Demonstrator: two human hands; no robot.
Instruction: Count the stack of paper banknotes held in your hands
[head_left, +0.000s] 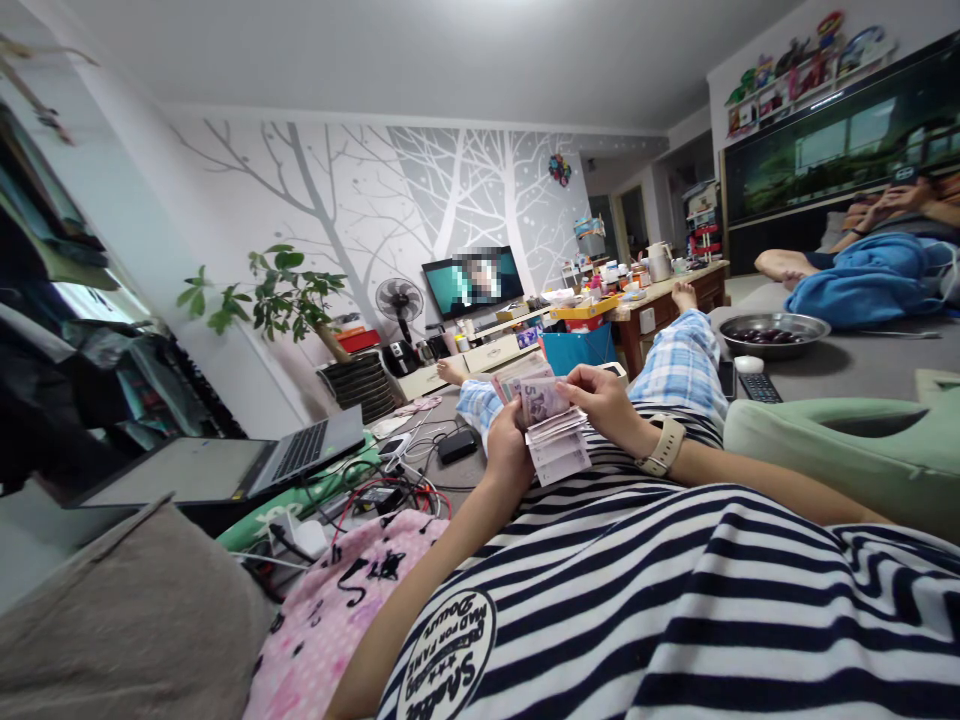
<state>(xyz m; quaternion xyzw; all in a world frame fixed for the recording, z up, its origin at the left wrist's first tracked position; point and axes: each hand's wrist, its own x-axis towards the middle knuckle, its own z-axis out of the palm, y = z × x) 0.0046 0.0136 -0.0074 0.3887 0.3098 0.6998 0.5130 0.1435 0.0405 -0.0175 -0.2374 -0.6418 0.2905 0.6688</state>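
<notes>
Gripping a wad of banknotes [544, 425] from below in the left hand [508, 450], pinching its top notes in the right hand [600, 400]; open laptop [300, 455] left of the wad, TV remote [760, 388] right.

Room above the banknotes [551, 425]; cables [382, 500] block left

Wall: a white wall [225, 220] is covered with a grey bare-tree mural [322, 190].
Ceiling: a plain white ceiling [390, 50] is evenly lit.
Furniture: a long brown wooden cabinet [671, 305] is crowded with clutter.
Screen: a flat black television [472, 283] is placed before the mural.
Right wall: a white shelf [806, 100] is lined with toys.
</notes>
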